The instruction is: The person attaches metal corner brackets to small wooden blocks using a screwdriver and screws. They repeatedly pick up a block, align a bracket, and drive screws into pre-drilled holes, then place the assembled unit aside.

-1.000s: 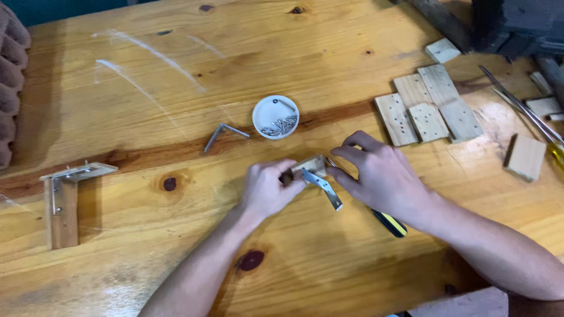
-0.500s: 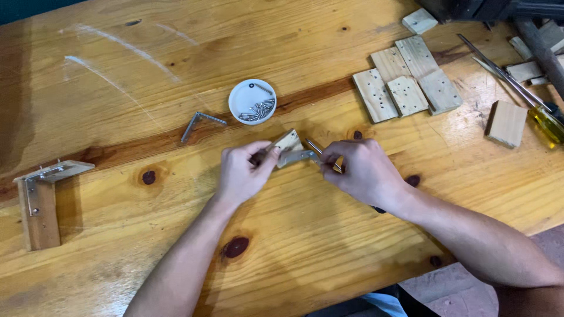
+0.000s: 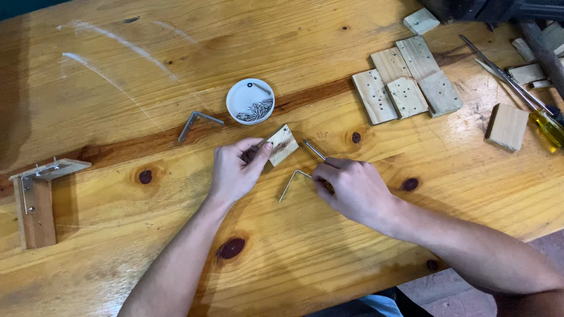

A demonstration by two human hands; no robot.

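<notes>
Wood block (image 3: 283,144), small and square, sits tilted near the middle of the counter (image 3: 117,70), just below the white dish of screws (image 3: 250,101). The left hand (image 3: 234,172) pinches its lower left corner between thumb and fingertips, fingers curled round that edge. The right hand (image 3: 351,189) is closed round a screwdriver, whose metal shaft (image 3: 315,150) points up and left toward the block; the handle is hidden in the palm. A bent metal bracket (image 3: 292,183) lies on the counter touching the right hand's fingers, just beside the block but apart from it.

To do this step well, I judge the block should lie flat and be pressed firmly down, so that it cannot spin. The bracket wants seating square against the block's edge before any screw goes in, and the shaft kept upright over the hole. A second bracket (image 3: 197,121) lies left of the dish; drilled blocks (image 3: 405,82) cluster toward the far right corner.
</notes>
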